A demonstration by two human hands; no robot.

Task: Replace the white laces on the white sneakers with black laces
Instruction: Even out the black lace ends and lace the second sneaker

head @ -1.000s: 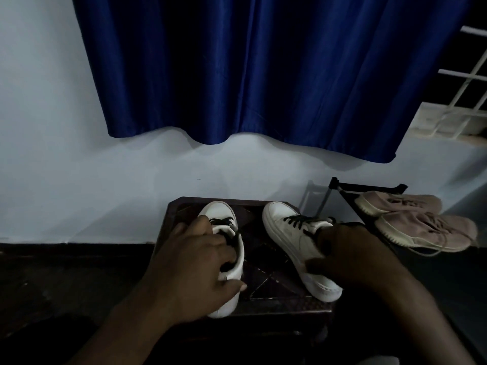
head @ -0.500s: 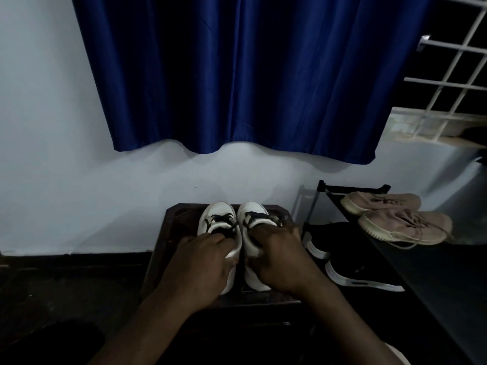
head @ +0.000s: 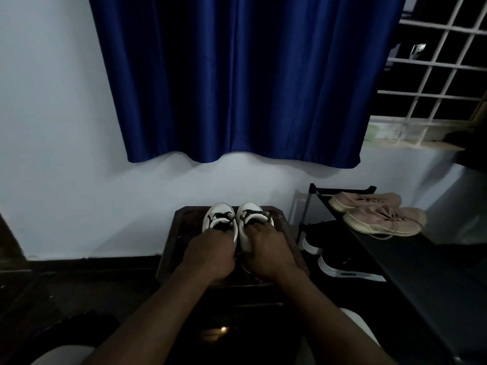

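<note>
Left grip (head: 208,255) clasps the left sneaker (head: 218,219), right grip (head: 268,252) the right sneaker (head: 250,213), side by side

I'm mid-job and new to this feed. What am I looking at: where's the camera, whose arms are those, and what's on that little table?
There is no machine here. Those are a person's bare arms, filmed by one wide camera worn on the head, looking forward and down. On the small dark table two white sneakers stand side by side, toes toward the wall, with black laces threaded. The left hand has its grip over the left sneaker, and the right hand over the right sneaker. To the right, a rack carries pinkish shoes, with black shoes lower down.
</note>
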